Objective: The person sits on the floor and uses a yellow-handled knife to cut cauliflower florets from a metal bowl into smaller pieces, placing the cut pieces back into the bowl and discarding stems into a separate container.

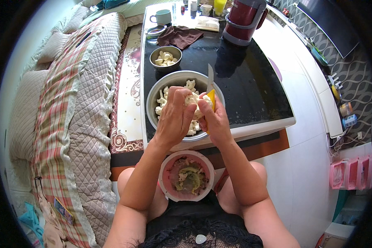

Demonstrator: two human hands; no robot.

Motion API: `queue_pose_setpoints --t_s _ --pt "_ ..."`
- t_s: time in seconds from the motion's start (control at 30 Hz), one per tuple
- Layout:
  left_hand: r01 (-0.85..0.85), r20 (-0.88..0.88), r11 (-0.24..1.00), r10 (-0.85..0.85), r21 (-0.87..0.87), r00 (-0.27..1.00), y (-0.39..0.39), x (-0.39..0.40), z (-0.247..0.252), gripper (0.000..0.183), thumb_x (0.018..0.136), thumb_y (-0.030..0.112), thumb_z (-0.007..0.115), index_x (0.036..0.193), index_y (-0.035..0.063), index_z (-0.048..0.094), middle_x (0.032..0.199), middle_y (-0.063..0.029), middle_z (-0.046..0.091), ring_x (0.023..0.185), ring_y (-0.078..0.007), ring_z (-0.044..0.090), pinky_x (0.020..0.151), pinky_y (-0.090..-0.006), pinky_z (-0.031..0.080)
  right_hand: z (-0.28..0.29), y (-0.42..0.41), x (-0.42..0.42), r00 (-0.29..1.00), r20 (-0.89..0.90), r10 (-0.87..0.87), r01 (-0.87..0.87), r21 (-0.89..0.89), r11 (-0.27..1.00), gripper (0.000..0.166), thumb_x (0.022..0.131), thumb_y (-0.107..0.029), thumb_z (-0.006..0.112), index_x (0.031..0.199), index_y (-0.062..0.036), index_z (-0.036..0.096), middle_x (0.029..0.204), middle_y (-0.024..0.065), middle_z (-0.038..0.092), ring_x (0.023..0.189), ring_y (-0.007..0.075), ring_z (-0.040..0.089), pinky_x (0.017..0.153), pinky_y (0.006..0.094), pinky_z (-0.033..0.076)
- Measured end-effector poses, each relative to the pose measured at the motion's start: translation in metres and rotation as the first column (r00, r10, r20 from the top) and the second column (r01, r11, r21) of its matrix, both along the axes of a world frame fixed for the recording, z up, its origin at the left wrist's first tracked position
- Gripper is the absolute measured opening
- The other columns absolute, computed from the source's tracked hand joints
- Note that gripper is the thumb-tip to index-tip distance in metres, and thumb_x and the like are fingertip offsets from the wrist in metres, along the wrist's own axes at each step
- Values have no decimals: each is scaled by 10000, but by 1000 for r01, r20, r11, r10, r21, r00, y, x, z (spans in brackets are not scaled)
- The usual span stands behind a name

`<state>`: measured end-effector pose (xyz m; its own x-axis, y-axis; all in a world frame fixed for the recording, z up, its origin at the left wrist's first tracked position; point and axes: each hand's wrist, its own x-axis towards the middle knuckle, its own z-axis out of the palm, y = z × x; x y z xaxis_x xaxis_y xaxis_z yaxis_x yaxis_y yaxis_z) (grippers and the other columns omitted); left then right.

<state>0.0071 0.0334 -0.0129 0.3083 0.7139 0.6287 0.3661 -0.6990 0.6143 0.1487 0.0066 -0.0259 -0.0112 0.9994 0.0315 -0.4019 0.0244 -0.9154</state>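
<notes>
Both my hands are raised over a wide metal bowl (149, 108) that holds several cauliflower florets (161, 102). A pale cauliflower piece (192, 100) is gripped between them; my left hand (177, 114) curls round its left side. My right hand (216, 119) pinches the piece with the thumb and also holds a knife (210, 77) by its yellow handle, with the blade pointing up and away from me. Behind the large bowl stands a small metal bowl (152, 63) of peeled garlic cloves (166, 58). My fingers partly hide the cauliflower piece.
Between my knees sits a pink bin (186, 196) with vegetable scraps inside. On the black-topped table (251, 93) are a brown cloth (179, 36), a teal mug (162, 16), a tissue pack (207, 23) and a dark red jug (241, 21). A quilt-covered sofa (90, 71) runs along the left.
</notes>
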Motion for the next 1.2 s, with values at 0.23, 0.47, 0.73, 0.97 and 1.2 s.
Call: queue_pose_setpoints --t_s 0.23,0.47,0.73,0.97,1.2 --pt "-23 109 1000 21 14 994 1 6 -9 253 995 248 433 1100 18 428 997 -195 470 880 -375 523 765 -420 432 0 -1 -2 1000 -6 -27 26 -31 999 333 896 -316 637 1091 -95 484 741 -39 502 492 8 426 402 160 345" --pt "-1 392 940 143 -342 909 4 9 -9 353 1029 418 336 1053 100 488 876 6 520 766 -58 502 655 -207 386 -2 -5 -5 989 115 -94 82 109 991 323 862 -242 641 1089 -94 465 784 -26 504 533 12 445 443 159 373" --pt "649 843 579 136 -494 520 16 -7 -20 383 1036 326 311 1243 54 484 1151 -132 603 1031 -229 605 899 -385 492 5 -3 4 993 66 -99 98 18 995 379 825 -199 675 1115 -112 447 820 -24 502 566 13 442 471 163 378" --pt "539 730 615 89 -576 678 21 -17 -11 436 1018 323 388 1370 69 431 1337 -146 504 1214 -258 499 1012 -403 405 9 -1 11 992 -23 -122 122 -10 992 421 793 -154 701 1129 -112 451 823 -11 507 572 25 450 482 168 384" --pt "224 198 950 -182 -217 963 7 -10 7 454 927 216 604 1345 78 491 1311 -100 553 1193 -227 533 992 -370 418 5 1 15 990 -58 -128 130 33 991 433 786 -159 705 1134 -103 454 836 -11 511 577 27 456 486 174 392"
